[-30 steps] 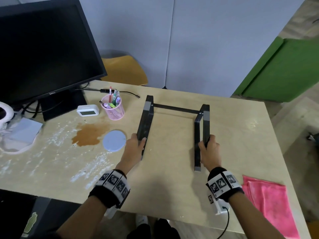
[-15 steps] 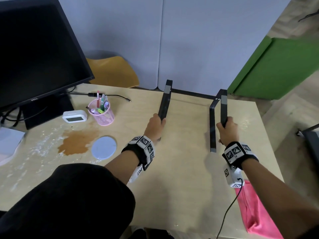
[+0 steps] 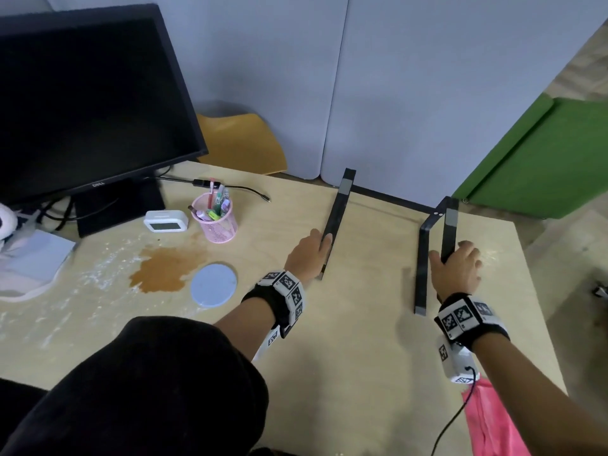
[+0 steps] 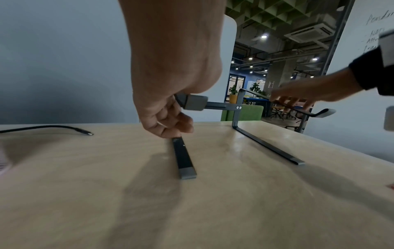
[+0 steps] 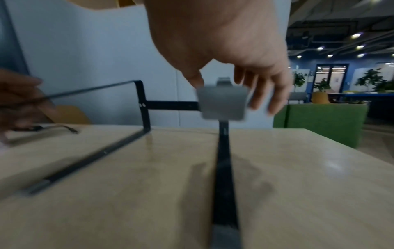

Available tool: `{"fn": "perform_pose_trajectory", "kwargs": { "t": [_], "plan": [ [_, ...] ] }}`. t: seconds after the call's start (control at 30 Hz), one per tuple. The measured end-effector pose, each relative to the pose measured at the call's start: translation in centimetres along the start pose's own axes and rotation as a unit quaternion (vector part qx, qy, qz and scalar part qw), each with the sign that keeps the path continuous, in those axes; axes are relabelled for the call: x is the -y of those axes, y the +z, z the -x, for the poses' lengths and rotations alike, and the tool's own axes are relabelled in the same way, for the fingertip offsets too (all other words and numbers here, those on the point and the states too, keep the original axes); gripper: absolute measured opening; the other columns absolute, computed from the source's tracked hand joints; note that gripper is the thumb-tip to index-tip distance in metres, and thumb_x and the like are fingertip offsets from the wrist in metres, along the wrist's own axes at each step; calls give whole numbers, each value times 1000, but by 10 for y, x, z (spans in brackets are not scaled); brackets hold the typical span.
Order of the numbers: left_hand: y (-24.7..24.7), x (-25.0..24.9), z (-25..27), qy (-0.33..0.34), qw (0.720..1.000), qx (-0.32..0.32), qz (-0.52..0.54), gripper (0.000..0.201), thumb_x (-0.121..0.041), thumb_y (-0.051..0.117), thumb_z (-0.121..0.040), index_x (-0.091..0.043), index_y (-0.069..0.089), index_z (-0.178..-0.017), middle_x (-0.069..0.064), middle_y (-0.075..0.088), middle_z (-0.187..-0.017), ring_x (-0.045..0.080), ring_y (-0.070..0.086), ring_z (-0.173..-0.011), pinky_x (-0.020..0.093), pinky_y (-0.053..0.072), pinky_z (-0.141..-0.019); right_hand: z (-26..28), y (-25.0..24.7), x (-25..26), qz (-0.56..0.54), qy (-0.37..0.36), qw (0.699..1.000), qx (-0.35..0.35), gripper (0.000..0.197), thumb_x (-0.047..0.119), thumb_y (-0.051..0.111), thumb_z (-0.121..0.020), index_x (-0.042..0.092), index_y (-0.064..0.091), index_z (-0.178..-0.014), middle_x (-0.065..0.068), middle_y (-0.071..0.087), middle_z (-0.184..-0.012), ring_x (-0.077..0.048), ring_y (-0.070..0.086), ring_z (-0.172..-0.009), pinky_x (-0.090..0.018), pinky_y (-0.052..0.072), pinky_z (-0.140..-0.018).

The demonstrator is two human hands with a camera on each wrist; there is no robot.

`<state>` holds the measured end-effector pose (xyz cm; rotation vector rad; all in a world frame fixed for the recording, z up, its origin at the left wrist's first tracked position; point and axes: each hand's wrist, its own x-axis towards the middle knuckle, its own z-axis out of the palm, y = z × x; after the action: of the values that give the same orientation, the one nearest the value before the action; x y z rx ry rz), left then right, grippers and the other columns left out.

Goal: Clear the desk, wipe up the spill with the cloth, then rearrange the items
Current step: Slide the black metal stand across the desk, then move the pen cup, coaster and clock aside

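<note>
The black metal laptop stand (image 3: 424, 258) sits at the far right part of the wooden desk (image 3: 362, 357), its two floor rails flat on the top and its cross bar along the far edge. The left hand (image 3: 307, 255) has its fingers curled round the stand's left arm, gripping it near the low front end; the left wrist view shows those fingers (image 4: 168, 124) closed above the left rail. The right hand (image 3: 455, 269) lies over the front end of the stand's right arm with loose, spread fingers (image 5: 262, 94) on either side of the grey pad, not closed on it. To the left, well apart from the stand, a brown spill (image 3: 164, 268) spreads on the desk, with a round pale blue coaster (image 3: 214, 284) just beside its right edge. Behind the spill stand a pink mesh pen cup (image 3: 215, 218) and a small white clock (image 3: 166, 221), then a black monitor (image 3: 88, 103). A pink cloth (image 3: 490, 422) lies at the desk's near right corner, partly under the right forearm.
</note>
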<state>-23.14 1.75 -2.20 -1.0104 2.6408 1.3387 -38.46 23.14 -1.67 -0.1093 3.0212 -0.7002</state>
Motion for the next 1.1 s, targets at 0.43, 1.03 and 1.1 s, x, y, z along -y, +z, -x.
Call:
{"fn": "perform_pose_trajectory", "kwargs": {
  "t": [0.43, 1.03, 1.1],
  "plan": [
    [-103, 139, 51, -69, 992, -99, -41, 20, -20, 51, -81, -10, 53, -98, 7, 60, -106, 30, 56, -104, 43, 45, -91, 105, 53, 219, -107, -350, 927, 87, 36, 15, 60, -78, 11, 53, -113, -12, 44, -117, -30, 41, -112, -42, 40, -90],
    [-116, 211, 74, 62, 940, 113, -316, 57, -27, 47, -92, -14, 31, -145, -1, 16, -160, 15, 19, -146, 44, 23, -113, 157, 194, 301, -76, -336, 918, 196, 41, 12, 71, -75, 13, 59, -114, -15, 61, -103, -34, 60, -89, -41, 52, -77],
    [-115, 208, 74, 60, 937, 111, -325, 56, -26, 47, -92, -12, 33, -144, 0, 16, -160, 15, 20, -146, 46, 23, -114, 157, 197, 301, -101, -332, 920, 181, 32, 12, 70, -77, 9, 62, -108, -16, 64, -97, -34, 60, -84, -40, 51, -72]
  ]
}}
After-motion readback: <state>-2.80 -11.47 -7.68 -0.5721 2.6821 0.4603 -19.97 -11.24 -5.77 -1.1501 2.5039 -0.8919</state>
